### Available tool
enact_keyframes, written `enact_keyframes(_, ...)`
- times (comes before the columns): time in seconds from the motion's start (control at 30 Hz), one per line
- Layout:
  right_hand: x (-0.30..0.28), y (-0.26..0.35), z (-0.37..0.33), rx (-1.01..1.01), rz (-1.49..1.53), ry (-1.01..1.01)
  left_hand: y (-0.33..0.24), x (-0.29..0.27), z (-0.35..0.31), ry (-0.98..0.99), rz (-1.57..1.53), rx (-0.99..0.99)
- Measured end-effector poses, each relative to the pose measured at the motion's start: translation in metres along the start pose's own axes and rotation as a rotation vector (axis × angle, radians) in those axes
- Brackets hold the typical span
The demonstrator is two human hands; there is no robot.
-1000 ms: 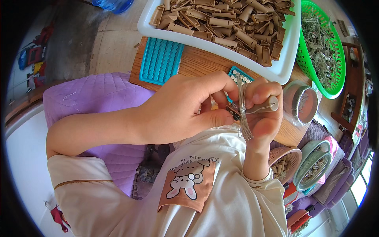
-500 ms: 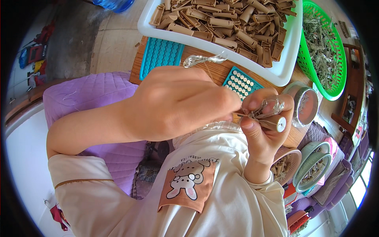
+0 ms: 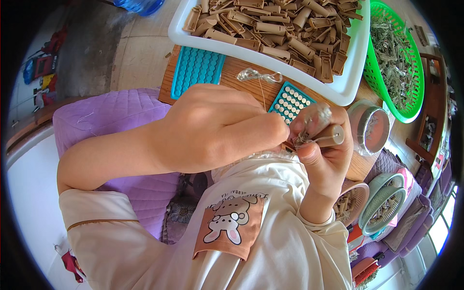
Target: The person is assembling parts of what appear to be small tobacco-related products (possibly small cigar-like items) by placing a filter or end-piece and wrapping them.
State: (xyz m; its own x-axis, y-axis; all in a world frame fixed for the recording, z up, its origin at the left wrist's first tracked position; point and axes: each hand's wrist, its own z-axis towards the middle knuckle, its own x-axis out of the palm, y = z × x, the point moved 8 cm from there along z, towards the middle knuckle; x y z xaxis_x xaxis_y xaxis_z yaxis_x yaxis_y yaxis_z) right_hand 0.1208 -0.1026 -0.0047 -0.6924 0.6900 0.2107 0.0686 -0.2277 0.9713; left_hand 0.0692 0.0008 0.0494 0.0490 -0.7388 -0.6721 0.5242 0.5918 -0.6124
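My right hand (image 3: 331, 154) is closed around a small brown tube (image 3: 331, 136) with a pale end. Fine strands cross the tube, and a crinkled clear bundle (image 3: 321, 116) sticks up between the fingers. My left hand (image 3: 217, 128), its back toward me, is closed in a pinch right beside the tube. From it a thin strand (image 3: 263, 94) rises to a shiny, looped clear bundle (image 3: 261, 76) above the hand. The left fingertips are mostly hidden, so what lies exactly between them does not show.
Beyond my hands, a white tub (image 3: 232, 52) of brown half-tubes stands on the wooden table (image 3: 166, 79). Nearby are a teal dimpled tray (image 3: 198, 70), a teal tray of pale discs (image 3: 292, 102), a clear jar (image 3: 357, 125) and a green basket (image 3: 411, 113) of clear bundles. Smaller baskets (image 3: 365, 227) stand at right.
My right hand has tipped the tube upward and shifted slightly left. My left hand has moved a little left, and the looped bundle above it now hangs slightly to the right.
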Motion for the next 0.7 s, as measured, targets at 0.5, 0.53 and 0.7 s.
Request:
enact_keyframes(0.5, 0.011, -0.015, 0.011, 0.350, 0.089, -0.088, -0.003, 0.007, -0.002, 0.064, 0.071, 0.030)
enact_keyframes(0.53, 0.011, -0.016, 0.012, 0.352, 0.113, -0.103, -0.004, 0.006, -0.002, 0.051, 0.092, 0.044)
enact_keyframes(0.7, 0.002, 0.023, 0.005, -0.315, -0.349, -0.383, -0.001, 0.004, 0.003, 0.046, 0.135, 0.023)
